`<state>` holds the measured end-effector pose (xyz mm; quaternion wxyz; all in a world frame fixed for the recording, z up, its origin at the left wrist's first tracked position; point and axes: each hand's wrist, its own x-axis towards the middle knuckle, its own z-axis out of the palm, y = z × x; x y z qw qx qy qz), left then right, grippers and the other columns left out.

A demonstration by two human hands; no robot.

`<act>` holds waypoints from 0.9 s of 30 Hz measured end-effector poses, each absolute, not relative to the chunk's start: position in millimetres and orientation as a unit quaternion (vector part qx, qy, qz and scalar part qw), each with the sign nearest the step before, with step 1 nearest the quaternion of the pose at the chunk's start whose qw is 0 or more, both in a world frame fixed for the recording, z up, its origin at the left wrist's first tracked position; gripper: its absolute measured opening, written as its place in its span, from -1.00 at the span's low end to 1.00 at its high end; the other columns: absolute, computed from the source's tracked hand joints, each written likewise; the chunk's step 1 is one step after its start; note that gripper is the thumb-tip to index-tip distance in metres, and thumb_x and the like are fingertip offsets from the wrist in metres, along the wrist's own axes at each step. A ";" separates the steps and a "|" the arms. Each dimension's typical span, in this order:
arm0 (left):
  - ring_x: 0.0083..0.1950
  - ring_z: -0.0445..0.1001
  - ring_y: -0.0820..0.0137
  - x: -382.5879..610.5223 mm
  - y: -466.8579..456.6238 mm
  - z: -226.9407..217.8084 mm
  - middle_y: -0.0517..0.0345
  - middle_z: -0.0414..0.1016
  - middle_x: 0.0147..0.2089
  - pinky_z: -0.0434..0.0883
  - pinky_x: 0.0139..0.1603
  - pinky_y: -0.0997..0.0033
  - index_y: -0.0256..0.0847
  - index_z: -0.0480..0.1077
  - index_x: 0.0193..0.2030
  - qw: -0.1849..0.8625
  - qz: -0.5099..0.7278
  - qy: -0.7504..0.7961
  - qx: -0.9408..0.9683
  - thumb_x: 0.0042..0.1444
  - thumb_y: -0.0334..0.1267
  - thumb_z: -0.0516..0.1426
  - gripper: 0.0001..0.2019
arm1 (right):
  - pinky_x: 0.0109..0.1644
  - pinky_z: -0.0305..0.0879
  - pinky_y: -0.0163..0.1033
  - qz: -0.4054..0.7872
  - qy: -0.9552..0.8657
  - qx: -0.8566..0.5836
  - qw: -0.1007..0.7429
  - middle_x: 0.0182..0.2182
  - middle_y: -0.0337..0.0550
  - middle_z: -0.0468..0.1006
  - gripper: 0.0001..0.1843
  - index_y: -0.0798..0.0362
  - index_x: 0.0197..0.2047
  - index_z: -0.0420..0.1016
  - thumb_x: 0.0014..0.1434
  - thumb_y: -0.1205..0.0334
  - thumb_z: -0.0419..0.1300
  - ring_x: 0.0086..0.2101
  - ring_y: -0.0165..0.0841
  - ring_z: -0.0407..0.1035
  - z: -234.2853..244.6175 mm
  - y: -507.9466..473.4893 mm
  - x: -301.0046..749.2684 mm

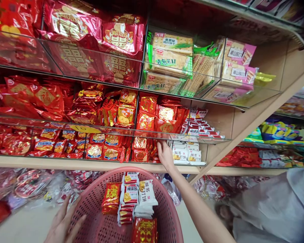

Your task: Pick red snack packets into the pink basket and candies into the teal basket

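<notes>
My right hand (165, 156) reaches into the lowest shelf row, its fingers extended beside small red packets (141, 155). I see nothing held in it, though its fingertips are partly hidden. White cracker packets (181, 154) lie just to its right. My left hand (62, 221) is spread at the left rim of a pink perforated plastic basket (171, 209). Inside the basket are a stack of red and gold packets (111, 198), a stack of white and red packets (129, 195), a stack of white cracker packets (146, 194) and more red packets (145, 230) at the front.
Clear dividers split the shelves. Higher up are large red packs (119, 40), green-edged cracker packs (172, 60) and pink-white packs (239, 54). A yellow price tag (84, 129) hangs on the middle ledge. Bagged goods (32, 184) lie below. Grey clothing (276, 202) shows at right.
</notes>
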<state>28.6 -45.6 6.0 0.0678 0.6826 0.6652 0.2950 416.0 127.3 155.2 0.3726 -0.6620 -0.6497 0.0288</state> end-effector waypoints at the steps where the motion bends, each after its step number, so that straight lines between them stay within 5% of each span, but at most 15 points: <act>1: 0.40 -0.04 0.07 28.6 -45.9 6.1 -0.12 -0.18 0.43 0.16 0.28 -0.10 -0.19 0.13 0.25 0.069 0.298 0.663 0.683 0.12 0.08 -0.09 -0.39 | -0.17 0.26 -0.21 0.037 -0.647 -0.662 0.378 -0.30 0.05 0.58 -0.55 0.13 -0.01 0.39 0.26 0.04 -0.13 -0.28 -0.21 0.45 154.9 125.3 411.9; 7: 0.39 -0.02 0.06 27.6 -48.7 10.4 -0.07 -0.13 0.42 0.15 0.29 -0.09 -0.13 0.16 0.23 0.080 0.305 0.673 0.669 0.11 0.08 -0.07 -0.42 | -0.41 0.20 -0.26 0.095 -0.616 -0.681 0.385 -0.58 -0.15 0.51 -0.43 0.16 -0.03 0.41 0.13 -0.16 0.02 -0.55 -0.28 0.37 155.9 126.8 397.1; 13: 0.38 0.01 0.05 23.3 -49.8 7.5 -0.09 -0.14 0.42 0.14 0.30 -0.11 -0.15 0.18 0.21 0.070 0.299 0.671 0.675 0.12 0.05 -0.07 -0.45 | -0.39 0.19 -0.25 0.117 -0.589 -0.704 0.378 -0.48 -0.05 0.55 -0.42 0.13 -0.10 0.43 0.03 -0.21 0.10 -0.43 -0.22 0.41 164.7 137.6 391.6; 27: 0.39 -0.01 0.04 22.2 -51.8 6.2 -0.19 -0.14 0.41 0.18 0.27 -0.12 -0.24 0.18 0.20 0.061 0.295 0.671 0.678 0.13 0.07 -0.09 -0.41 | -0.55 0.06 -0.28 0.165 -0.591 -0.728 0.305 -0.70 -0.22 0.39 -0.76 0.09 -0.53 0.45 -0.08 0.07 0.19 -0.60 -0.35 0.29 174.6 149.0 391.0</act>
